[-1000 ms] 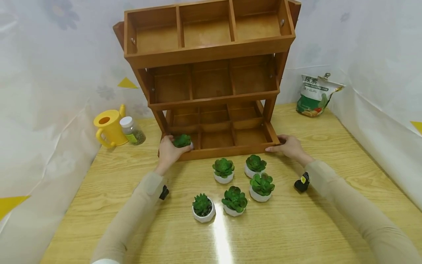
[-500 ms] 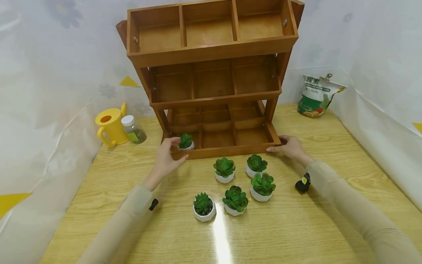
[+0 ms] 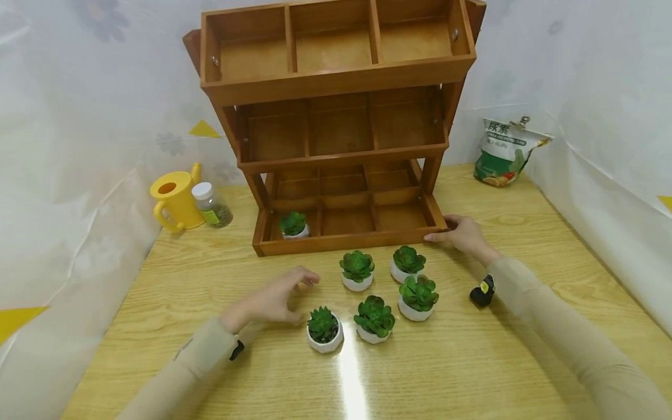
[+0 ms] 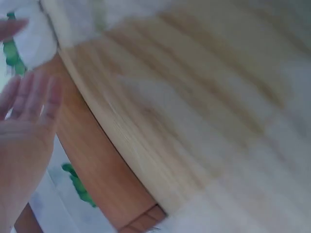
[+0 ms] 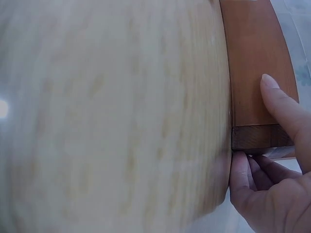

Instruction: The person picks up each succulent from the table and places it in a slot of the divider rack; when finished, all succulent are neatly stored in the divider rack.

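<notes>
My left hand [image 3: 270,300] is over the table, holding nothing, with thumb and fingers spread apart. Its thumb is close to a spiky succulent [image 3: 324,331] in a white pot. At the right front corner of the brown wooden plant shelf [image 3: 346,241], my right hand [image 3: 464,236] grips the frame. The right wrist view shows the thumb [image 5: 274,92] on the front board and the other fingers bent against its end. One potted succulent [image 3: 293,225] sits in the bottom tier's left front compartment. More potted succulents [image 3: 357,271] stand before the shelf, including a dark leafy one [image 3: 374,318].
A yellow watering can [image 3: 177,201] and a white-capped jar [image 3: 212,205] stand left of the shelf. At the back right is a clipped green-and-white bag [image 3: 506,153]. Two further potted succulents [image 3: 406,262] stand near the shelf's front right.
My left hand has let go of the succulent in the bottom left compartment and moved back toward the spiky one. The right hand stays at the shelf corner.
</notes>
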Motion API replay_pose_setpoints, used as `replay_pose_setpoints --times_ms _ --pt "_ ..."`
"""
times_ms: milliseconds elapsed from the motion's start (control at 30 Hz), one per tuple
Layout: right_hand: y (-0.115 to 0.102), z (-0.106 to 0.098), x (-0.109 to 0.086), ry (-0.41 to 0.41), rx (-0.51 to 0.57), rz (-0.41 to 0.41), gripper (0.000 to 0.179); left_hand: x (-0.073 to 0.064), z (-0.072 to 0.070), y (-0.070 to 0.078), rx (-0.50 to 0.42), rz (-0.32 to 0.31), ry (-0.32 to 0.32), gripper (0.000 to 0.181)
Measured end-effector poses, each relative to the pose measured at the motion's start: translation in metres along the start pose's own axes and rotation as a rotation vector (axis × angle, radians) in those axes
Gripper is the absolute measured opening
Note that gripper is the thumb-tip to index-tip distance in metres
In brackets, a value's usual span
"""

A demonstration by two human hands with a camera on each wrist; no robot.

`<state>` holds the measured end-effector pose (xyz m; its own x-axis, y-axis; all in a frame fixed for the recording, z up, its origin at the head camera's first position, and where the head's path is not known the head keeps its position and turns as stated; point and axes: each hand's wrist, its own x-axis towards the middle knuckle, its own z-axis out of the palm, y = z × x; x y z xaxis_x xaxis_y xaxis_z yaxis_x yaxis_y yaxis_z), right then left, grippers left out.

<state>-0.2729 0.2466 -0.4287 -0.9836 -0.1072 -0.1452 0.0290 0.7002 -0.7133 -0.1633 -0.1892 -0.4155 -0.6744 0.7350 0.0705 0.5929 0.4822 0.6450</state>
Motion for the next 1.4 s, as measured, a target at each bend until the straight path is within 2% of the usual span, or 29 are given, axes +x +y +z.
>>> replay_pose_setpoints --times_ms 133,300,400,567,767,1033,1233,1400 --pt "-0.002 -0.001 0.001 -0.004 -0.003 0.007 0.094 0.0 0.004 0.008 0.015 0.011 -0.147 0.08" --pt "-0.002 -0.001 0.002 -0.008 -0.004 0.014 0.096 0.003 0.009 0.015 -0.014 0.035 -0.233 0.086" --pt "-0.002 -0.001 0.001 -0.009 -0.005 0.014 0.096 0.006 0.012 0.019 -0.034 0.048 -0.236 0.084" --pt "0.0 0.0 0.001 -0.008 0.007 0.017 0.093 0.007 0.011 0.026 -0.036 0.022 -0.236 0.079" --pt "0.001 -0.001 0.001 -0.004 0.004 0.01 0.094 0.007 0.012 0.026 -0.034 0.02 -0.225 0.075" --pt "0.001 -0.001 0.0 -0.004 0.013 0.005 0.094 0.007 0.013 0.026 -0.027 0.054 -0.212 0.068" --pt "0.001 0.001 0.0 -0.004 0.023 0.011 0.096 0.007 0.012 0.029 0.001 0.069 -0.243 0.071" --pt "0.002 0.001 -0.001 -0.002 0.034 0.009 0.096 0.006 0.014 0.032 -0.008 0.037 -0.262 0.073"
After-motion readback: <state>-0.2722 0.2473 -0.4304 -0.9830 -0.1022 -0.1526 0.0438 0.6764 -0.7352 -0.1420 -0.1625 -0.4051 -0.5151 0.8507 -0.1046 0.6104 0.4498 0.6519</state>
